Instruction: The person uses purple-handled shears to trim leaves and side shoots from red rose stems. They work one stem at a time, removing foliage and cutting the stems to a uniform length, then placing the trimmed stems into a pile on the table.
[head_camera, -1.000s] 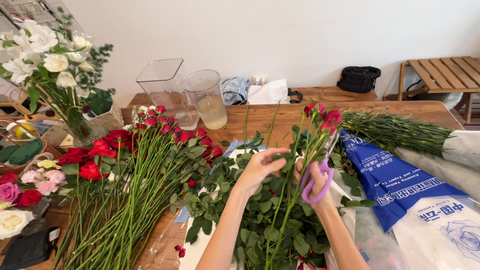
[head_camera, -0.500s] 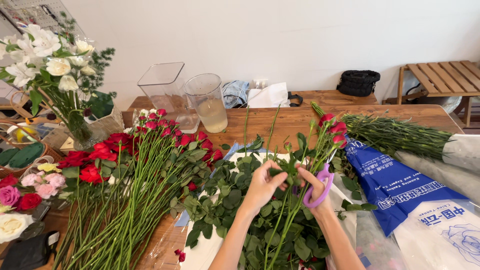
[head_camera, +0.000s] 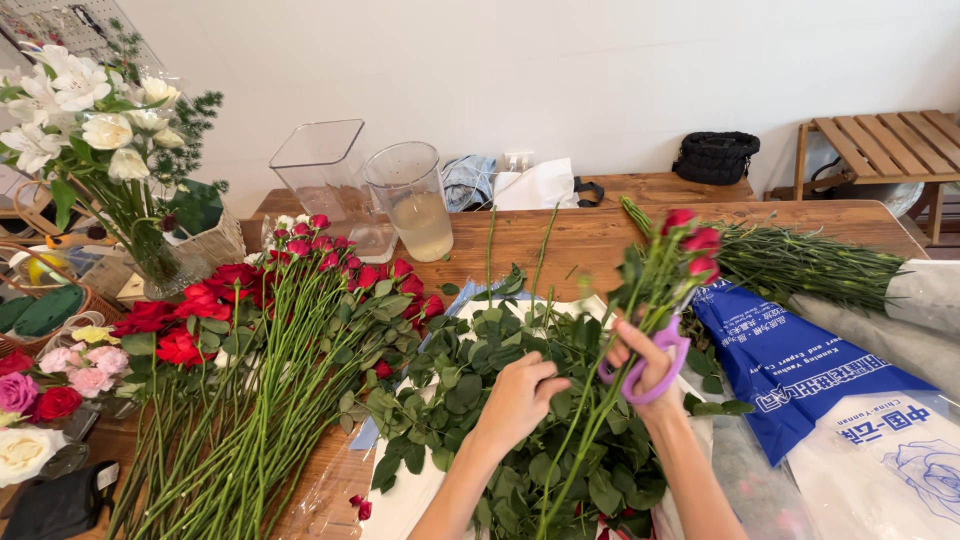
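My right hand (head_camera: 645, 360) grips purple-handled scissors (head_camera: 650, 362) together with a small bunch of red rose stems (head_camera: 684, 240) that tilts up to the right. My left hand (head_camera: 517, 398) is curled into the leaves of the green pile (head_camera: 500, 390) in front of me, pinching stems low on the bunch. Both hands work over the leafy heap on white paper at the middle of the wooden table (head_camera: 580, 235).
Long-stemmed red roses (head_camera: 260, 340) lie spread at left. Two clear vases (head_camera: 375, 195) stand behind them. A white-flower arrangement (head_camera: 95, 130) and a basket sit far left. Blue and white flower wrap (head_camera: 830, 400) with green stems (head_camera: 800, 262) lies right. A wooden bench (head_camera: 880, 150) stands beyond.
My right hand with scissors and roses has shifted slightly right and up. My left hand has dropped lower into the leaves, closing on the stems.
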